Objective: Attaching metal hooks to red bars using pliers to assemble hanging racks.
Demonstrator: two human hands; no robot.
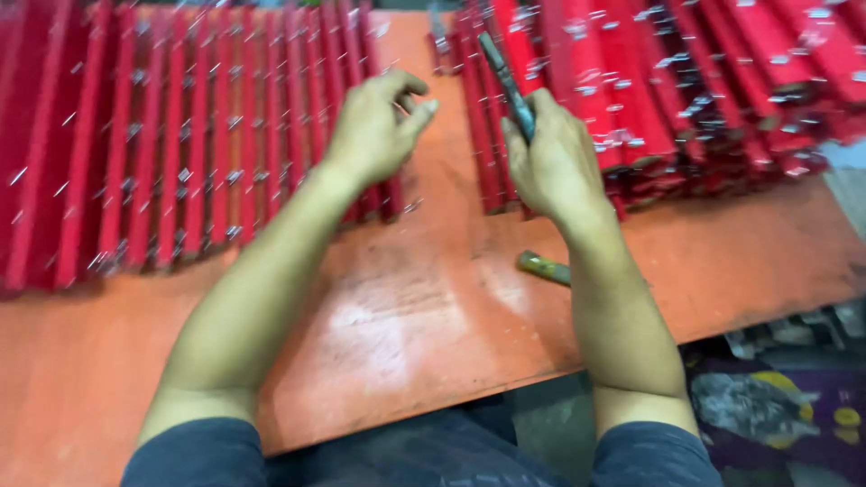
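Underneath, worn orange table (pixel 406 316) between red strip rows (pixel 180 144); left hand (pixel 374 126) loosely open, right hand (pixel 550 158) gripping dark tool (pixel 507 81).

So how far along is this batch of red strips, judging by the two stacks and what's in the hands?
Looks done: a wide row of red strips with small metal bits lies fanned on the left of the orange board. In hand: the right hand grips a dark slim tool; the left hand hovers half-curled at the row's edge. Left: the overlapping pile on the right, though blur hides its state. A second tool lies unused.
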